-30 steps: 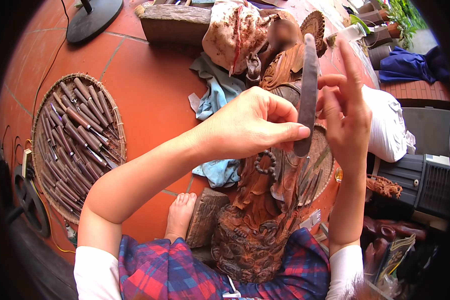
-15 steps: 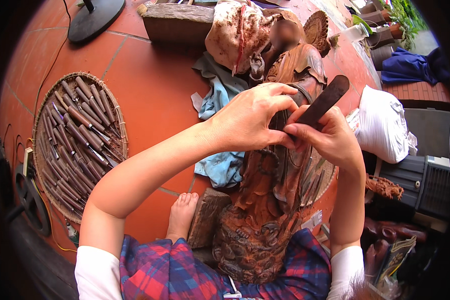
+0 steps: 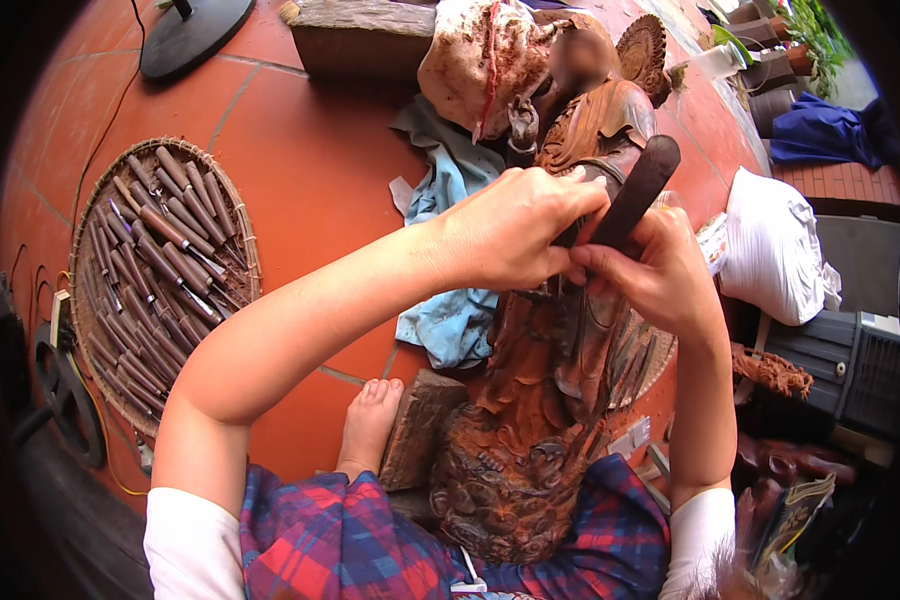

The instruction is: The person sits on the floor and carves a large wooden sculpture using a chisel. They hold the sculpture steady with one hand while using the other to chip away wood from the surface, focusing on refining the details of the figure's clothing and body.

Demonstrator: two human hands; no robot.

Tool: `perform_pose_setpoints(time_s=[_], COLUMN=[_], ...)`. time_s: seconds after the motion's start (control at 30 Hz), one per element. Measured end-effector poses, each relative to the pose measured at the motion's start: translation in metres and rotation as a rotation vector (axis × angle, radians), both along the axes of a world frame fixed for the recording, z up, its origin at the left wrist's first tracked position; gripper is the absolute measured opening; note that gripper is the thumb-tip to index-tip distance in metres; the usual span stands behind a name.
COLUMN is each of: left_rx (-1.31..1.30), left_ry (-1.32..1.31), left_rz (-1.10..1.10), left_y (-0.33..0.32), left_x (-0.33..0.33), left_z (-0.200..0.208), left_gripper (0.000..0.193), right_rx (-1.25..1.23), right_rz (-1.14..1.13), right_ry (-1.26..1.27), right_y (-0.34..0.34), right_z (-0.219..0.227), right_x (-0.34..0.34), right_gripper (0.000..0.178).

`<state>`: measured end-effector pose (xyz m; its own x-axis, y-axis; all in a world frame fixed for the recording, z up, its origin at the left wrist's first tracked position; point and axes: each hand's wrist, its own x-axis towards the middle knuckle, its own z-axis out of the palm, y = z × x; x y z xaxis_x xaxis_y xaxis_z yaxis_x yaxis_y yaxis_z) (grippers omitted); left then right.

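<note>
A carved wooden statue (image 3: 510, 430) leans away from my lap, its ornate base between my legs and its upper body against a stained, padded sack (image 3: 475, 70). Over its middle, my right hand (image 3: 655, 265) grips a carving chisel (image 3: 638, 190) by its dark, flat handle, which points up and away; the blade is hidden behind my fingers. My left hand (image 3: 525, 225) is closed, its fingertips bunched against the statue beside my right thumb. What the left fingers pinch, if anything, is hidden.
A round woven basket (image 3: 252, 215) of wooden-handled chisels (image 3: 160, 262) lies at left on the tiled floor. Light blue cloth (image 3: 450, 320) lies beside the statue. Wooden blocks (image 3: 422, 430) stand near my foot and at the back. A white sack (image 3: 770, 245) is at right.
My left hand's fingers have drawn closer together and lower over the statue. The chisel's handle has swung slightly left and more upright. The view has shifted a little.
</note>
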<state>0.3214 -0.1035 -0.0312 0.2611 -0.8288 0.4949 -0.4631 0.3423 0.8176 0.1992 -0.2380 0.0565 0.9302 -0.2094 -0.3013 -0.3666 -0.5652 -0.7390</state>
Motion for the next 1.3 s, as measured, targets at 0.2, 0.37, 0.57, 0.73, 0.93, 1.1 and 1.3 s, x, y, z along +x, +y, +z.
perform_pose_setpoints(time_s=[0.2,0.37,0.57,0.73,0.93,1.1,1.3], left_rx=[0.234,-0.033,-0.065,0.093,-0.084,0.061,0.06], left_ry=[0.126,-0.033,-0.029,0.016,-0.044,-0.039,-0.018], left_rz=[-0.072,-0.018,-0.045,-0.053,-0.045,-0.086,-0.032], left_y=[-0.002,0.003,0.004,0.001,0.005,0.008,0.008], left_x=[0.011,-0.003,-0.001,0.01,0.002,0.0,0.005], left_z=[0.007,-0.012,-0.007,-0.006,-0.009,-0.009,-0.003], left_gripper=[0.038,0.042,0.04,0.042,0.035,0.036,0.036], right_rx=[-0.129,-0.086,-0.15,-0.209,-0.284,-0.258,-0.247], right_rz=[-0.004,0.074,0.087,0.038,0.18,0.152,0.177], right_ry=[-0.079,0.005,0.004,-0.116,-0.133,-0.037,-0.123], right_y=[0.006,0.01,0.013,0.017,0.019,0.021,0.017], right_z=[-0.004,-0.002,0.001,-0.001,0.003,0.008,0.006], right_x=[0.009,0.0,-0.002,0.009,0.006,0.002,0.011], right_gripper=[0.01,0.01,0.009,0.008,0.01,0.011,0.009])
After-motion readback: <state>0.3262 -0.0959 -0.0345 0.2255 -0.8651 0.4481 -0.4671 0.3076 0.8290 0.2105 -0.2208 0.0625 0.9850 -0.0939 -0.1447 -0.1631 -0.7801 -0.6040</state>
